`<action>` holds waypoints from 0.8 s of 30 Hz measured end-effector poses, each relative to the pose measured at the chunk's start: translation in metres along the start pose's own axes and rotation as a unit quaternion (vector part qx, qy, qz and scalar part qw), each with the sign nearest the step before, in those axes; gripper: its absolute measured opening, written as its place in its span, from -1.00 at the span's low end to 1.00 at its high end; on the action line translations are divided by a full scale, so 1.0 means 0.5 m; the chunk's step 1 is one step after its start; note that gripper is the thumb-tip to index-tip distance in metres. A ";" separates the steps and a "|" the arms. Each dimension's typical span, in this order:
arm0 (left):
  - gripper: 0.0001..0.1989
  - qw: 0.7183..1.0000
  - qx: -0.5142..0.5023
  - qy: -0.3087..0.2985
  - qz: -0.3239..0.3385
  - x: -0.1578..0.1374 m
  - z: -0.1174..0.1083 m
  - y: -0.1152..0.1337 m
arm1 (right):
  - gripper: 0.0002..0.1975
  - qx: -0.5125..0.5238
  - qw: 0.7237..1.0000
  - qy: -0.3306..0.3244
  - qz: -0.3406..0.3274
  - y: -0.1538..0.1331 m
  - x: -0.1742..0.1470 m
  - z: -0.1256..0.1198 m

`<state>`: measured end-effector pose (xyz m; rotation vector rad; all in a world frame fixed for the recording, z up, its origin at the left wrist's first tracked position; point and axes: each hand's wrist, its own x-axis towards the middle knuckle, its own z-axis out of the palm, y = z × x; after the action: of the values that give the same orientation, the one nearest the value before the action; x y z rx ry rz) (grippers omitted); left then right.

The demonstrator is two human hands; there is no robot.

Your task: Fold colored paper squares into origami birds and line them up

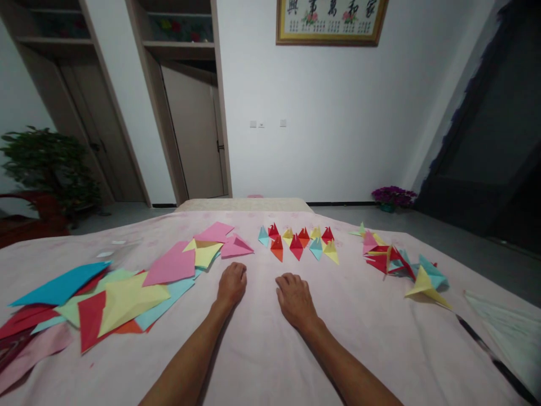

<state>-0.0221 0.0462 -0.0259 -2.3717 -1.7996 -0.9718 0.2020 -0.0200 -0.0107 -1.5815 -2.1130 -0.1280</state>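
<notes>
My left hand point(232, 283) rests on the pink tablecloth with its fingers curled in, and nothing shows in it. To its right, my right hand point(295, 299) lies palm down, fingers a little bent and apart, holding nothing. Just beyond the left hand is a folded pink paper point(235, 246), beside a yellow paper point(205, 252) with folded edges. Past both hands, small folded paper birds stand in two rows; among them are an orange one point(276, 248), a red one point(296, 246) and a light blue one point(316, 248). Neither hand touches any paper.
Loose coloured sheets, including a yellow sheet point(131, 301) and a blue sheet point(63, 285), overlap on the left. At the right lie a heap of folded papers point(391, 262), a yellow folded piece point(425, 287), a dark pen-like stick point(473, 334) and a pale translucent sheet point(507, 324).
</notes>
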 end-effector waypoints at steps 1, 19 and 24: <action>-0.82 1.000 -0.002 -0.004 0.007 -0.004 -0.003 -0.001 | -0.77 -0.001 1.000 -0.002 -0.001 0.000 0.001 0.000; -0.69 0.980 0.127 0.129 -0.077 -0.017 -0.122 -0.180 | -0.73 -0.071 0.997 0.008 -0.027 0.001 0.005 0.003; -0.88 0.983 0.086 0.130 -0.098 0.004 -0.121 -0.204 | -0.72 -0.061 0.998 0.013 -0.028 0.007 0.007 0.012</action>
<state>-0.1389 0.0606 -0.0120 -1.8986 -1.9494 -1.0388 0.2029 -0.0137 -0.0151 -1.5810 -2.1650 -0.3008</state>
